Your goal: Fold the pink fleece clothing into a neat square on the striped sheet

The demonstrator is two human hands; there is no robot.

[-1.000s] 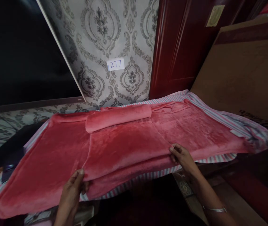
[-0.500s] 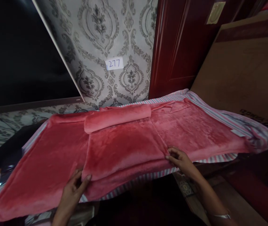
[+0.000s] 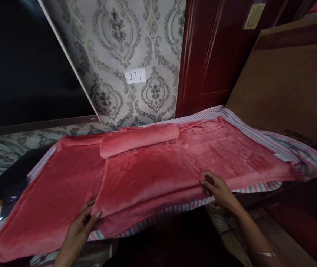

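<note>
A pink plush blanket (image 3: pixel 60 185) is spread across a striped cloth (image 3: pixel 258 133). On top of it lies a smaller pink plush piece (image 3: pixel 147 174), with a thick rolled part (image 3: pixel 138 141) along its far side. At the near left corner of this piece, my left hand (image 3: pixel 82 224) has thumb and fingers closed on the edge. My right hand (image 3: pixel 216 189) pinches the near right corner. Between the two hands the near edge runs almost straight. The fabric under my fingertips is partly hidden.
A dark screen (image 3: pixel 30 63) stands at the back left, before a patterned wall (image 3: pixel 158 48) bearing a paper marked 277 (image 3: pixel 135 76). At the right, a large cardboard box (image 3: pixel 291 81) leans near a dark red door (image 3: pixel 208 48).
My hands have moved apart, the left one leftward and slightly nearer, the right one a little to the right. The near edge of the plush piece is drawn wider between them.
</note>
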